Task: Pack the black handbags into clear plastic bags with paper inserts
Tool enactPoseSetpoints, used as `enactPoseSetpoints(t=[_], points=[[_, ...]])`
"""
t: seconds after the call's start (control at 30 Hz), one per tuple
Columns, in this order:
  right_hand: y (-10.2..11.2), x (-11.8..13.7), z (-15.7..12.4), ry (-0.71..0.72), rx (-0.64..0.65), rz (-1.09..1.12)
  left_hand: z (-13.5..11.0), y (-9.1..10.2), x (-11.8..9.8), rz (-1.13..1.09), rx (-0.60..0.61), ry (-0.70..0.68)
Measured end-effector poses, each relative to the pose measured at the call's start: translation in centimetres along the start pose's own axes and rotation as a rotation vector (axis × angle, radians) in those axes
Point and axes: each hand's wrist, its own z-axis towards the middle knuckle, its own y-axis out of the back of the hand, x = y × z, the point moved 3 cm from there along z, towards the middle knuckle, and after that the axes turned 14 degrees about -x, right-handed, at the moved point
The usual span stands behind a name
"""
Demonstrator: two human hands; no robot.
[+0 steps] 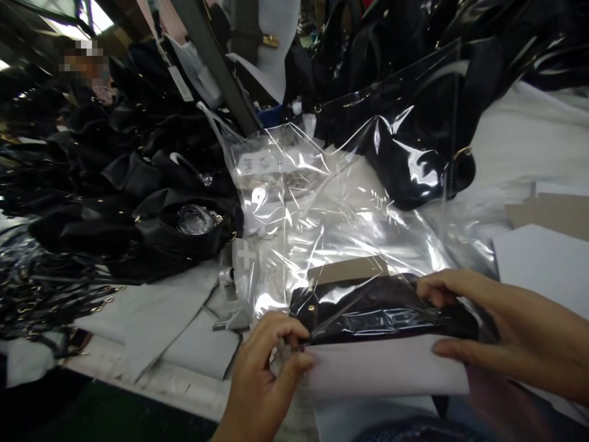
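A black handbag (pixel 386 313) with a small gold stud lies under clear, shiny plastic, and a strip of brown card (pixel 347 270) shows at its far edge. The clear plastic bag (pixel 350 227) spreads out beyond it, wrinkled and full of glare. My left hand (pixel 264 362) is closed at the handbag's near left corner, with thumb and fingers pinching the plastic edge. Across the right end, my right hand (pixel 501 325) grips the handbag, fingers on top and thumb on the near side. A folded white sheet (pixel 386 368) lies along the near side, under that thumb.
Many black handbags (pixel 161 227) are heaped to the left, beside straps with gold clips (pixel 59 301). Another black bag (pixel 423 135) stands behind the plastic. White sheets (pixel 547 264) lie at right and paper (pixel 151 325) at left, near the table edge. A person (pixel 85 64) is far left.
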Motion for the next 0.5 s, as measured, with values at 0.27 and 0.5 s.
enactPoseSetpoints(t=[0.27, 0.5], points=[[-0.1, 1.2, 0.6, -0.013, -0.01, 0.036, -0.8, -1.0, -0.8, 0.333, -0.118, -0.318], [-0.7, 1.9, -2.6, 0.272, -0.379, -0.009, -4.7, -2.2, 1.3, 0.483, -0.482, -0.759]])
